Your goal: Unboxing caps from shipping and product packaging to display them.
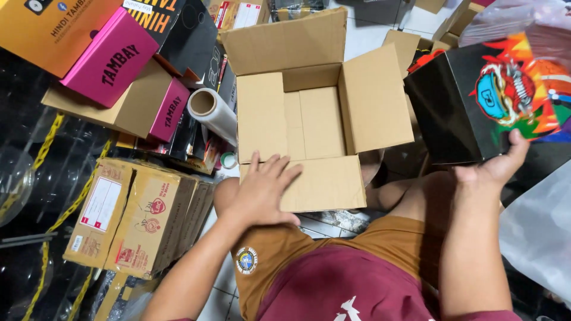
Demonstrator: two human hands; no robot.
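Our left hand point(264, 190) lies flat, fingers spread, on the near flap of the open cardboard carton point(321, 113). Our right hand point(496, 166) grips the black printed box point(476, 95) from below, well right of the carton's mouth.

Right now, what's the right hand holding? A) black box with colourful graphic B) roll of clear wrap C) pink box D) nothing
A: the right hand grips the lower corner of the black box with colourful graphic, raised beside the open cardboard box; the left hand lies flat on that box's near flap.
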